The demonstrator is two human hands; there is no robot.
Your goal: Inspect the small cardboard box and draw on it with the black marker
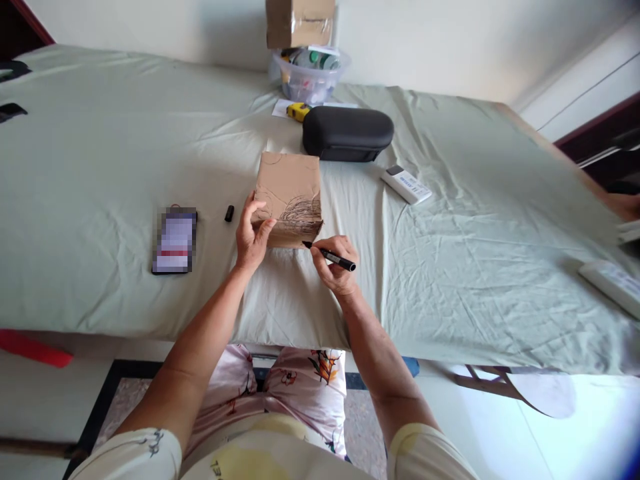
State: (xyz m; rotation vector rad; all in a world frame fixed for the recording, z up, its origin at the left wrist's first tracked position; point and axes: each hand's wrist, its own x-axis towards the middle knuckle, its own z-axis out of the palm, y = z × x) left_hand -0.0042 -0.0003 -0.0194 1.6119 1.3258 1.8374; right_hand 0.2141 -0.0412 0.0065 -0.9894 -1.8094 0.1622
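A cardboard box lies on the cloth-covered table before me, its top marked with curved outlines and a dense patch of dark scribbles. My left hand grips the box's near left corner, thumb on the front edge and fingers along the side. Pinched in my right hand is a black marker, its tip at the lower right of the box's near face. The black marker cap rests apart on the cloth, left of the box. Farther left lies a phone with a blurred screen.
Behind the box sit a black hard case and a yellow tape measure. A clear plastic tub with bottles stands by the wall, another carton above it. A white boxy item lies to the right on the wrinkled green cloth.
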